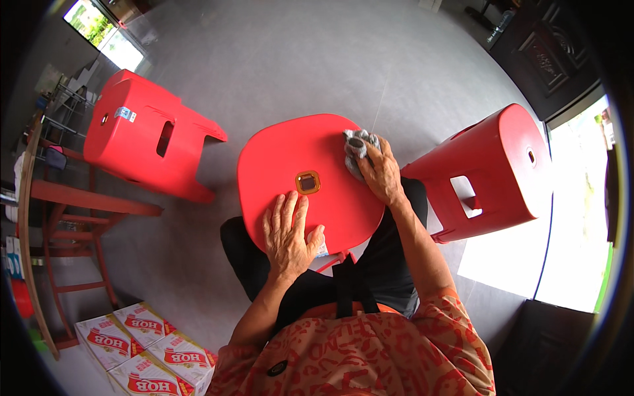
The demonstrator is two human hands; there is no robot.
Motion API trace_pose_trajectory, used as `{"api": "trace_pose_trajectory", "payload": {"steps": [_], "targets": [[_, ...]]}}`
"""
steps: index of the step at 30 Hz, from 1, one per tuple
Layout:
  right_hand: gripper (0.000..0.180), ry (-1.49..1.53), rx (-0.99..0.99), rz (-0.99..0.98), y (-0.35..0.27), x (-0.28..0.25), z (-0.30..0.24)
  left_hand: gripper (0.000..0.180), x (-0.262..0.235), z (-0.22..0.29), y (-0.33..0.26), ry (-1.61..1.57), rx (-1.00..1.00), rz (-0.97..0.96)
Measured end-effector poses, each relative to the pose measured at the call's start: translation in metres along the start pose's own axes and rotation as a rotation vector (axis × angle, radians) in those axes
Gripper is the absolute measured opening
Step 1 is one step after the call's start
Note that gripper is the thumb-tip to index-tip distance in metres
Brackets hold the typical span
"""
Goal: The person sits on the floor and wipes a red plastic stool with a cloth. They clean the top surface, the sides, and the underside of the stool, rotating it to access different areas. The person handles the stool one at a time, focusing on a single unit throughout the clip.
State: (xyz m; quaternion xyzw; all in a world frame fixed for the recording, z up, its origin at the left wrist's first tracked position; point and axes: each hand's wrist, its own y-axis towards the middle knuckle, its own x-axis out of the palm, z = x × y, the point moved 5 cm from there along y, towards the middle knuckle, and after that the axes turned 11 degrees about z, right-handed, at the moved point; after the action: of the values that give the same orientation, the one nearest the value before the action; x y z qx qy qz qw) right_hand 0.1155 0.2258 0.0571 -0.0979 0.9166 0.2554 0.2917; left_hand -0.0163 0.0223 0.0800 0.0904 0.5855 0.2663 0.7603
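A red plastic stool [277, 155] stands between my knees, its rounded square seat facing up with a small gold-rimmed hole in the middle. My left hand [287, 231] lies flat on the near left part of the seat, fingers spread. At the far right edge of the seat, my right hand [382, 171] grips a crumpled grey cloth [356, 148] and presses it against the surface. A small blue-and-white sticker [322, 250] shows on the seat's near edge, next to my left thumb.
Two more red stools stand on either side: the left stool [145, 132] and the right stool [485, 175]. A wooden table with a red-brown frame [72, 287] is at far left. Printed cartons [148, 350] sit at lower left. On the right is an open doorway [574, 211].
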Motion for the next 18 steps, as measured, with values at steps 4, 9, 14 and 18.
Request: {"api": "trace_pose_trajectory", "payload": {"steps": [4, 9, 14, 18], "targets": [[0.040, -0.286, -0.227, -0.027, -0.047, -0.032, -0.034, 0.062, 0.002, -0.001, -0.002, -0.007, -0.009, -0.002], [0.045, -0.393, -0.301, -0.192, -0.072, -0.038, -0.065, 0.064, 0.001, -0.001, -0.001, -0.019, -0.009, -0.064], [0.043, -0.397, -0.353, -0.191, -0.030, -0.013, -0.056, 0.066, 0.000, -0.001, -0.003, -0.037, -0.006, -0.081], [0.047, -0.404, -0.409, -0.122, 0.008, 0.017, -0.052, 0.068, 0.000, -0.002, -0.004, -0.038, -0.003, -0.080]]}}
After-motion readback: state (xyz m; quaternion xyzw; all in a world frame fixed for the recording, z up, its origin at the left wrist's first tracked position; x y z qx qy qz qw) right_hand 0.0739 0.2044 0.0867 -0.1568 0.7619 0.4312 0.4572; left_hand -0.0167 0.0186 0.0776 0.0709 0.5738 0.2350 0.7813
